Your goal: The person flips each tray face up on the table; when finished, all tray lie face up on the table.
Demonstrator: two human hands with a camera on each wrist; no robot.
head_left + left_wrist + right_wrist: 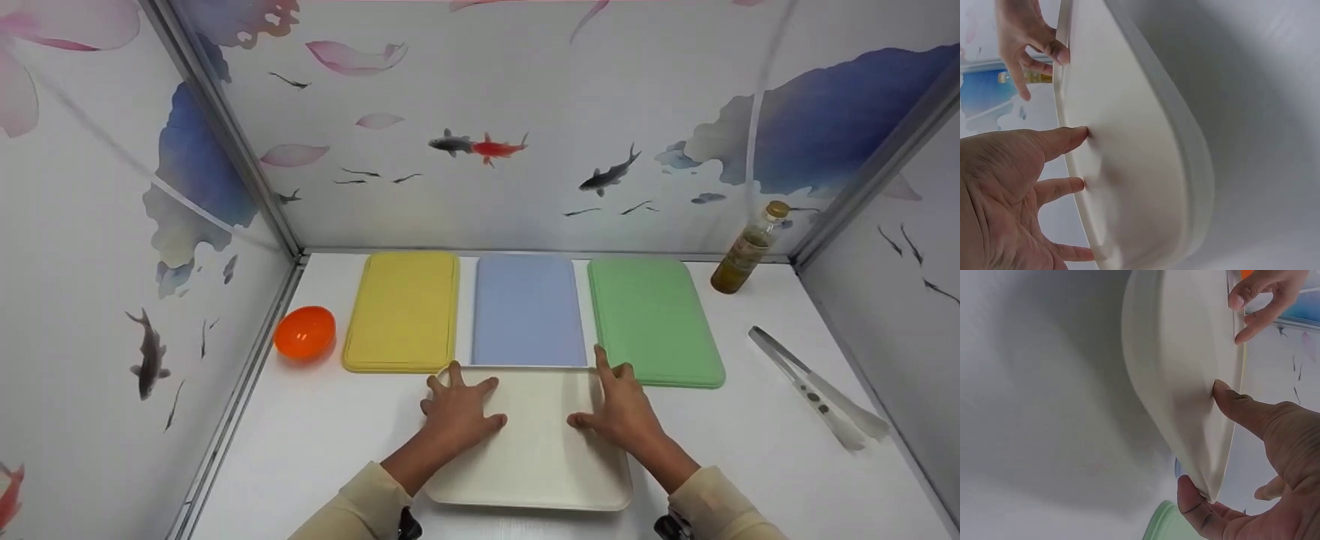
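Note:
A cream rectangular tray (pixel 536 465) lies in front of the person, its far rim beside the blue board (pixel 527 311). My left hand (pixel 459 412) rests on the tray's far left part, fingers spread and nearly straight; in the left wrist view its fingertips (pixel 1082 134) touch the inner face and rim. At the far right corner is my right hand (pixel 624 409). In the right wrist view, the right thumb (pixel 1227 396) presses the inside of the tray while the index finger (pixel 1196 503) bends round the rim's outside.
A yellow board (pixel 403 311) and a green board (pixel 656 322) flank the blue one at the back. An orange bowl (pixel 305 333) stands at left. At right are a capped bottle (pixel 741 259) of brownish liquid and metal tongs (pixel 814 390). Printed panels (pixel 480 90) enclose the table.

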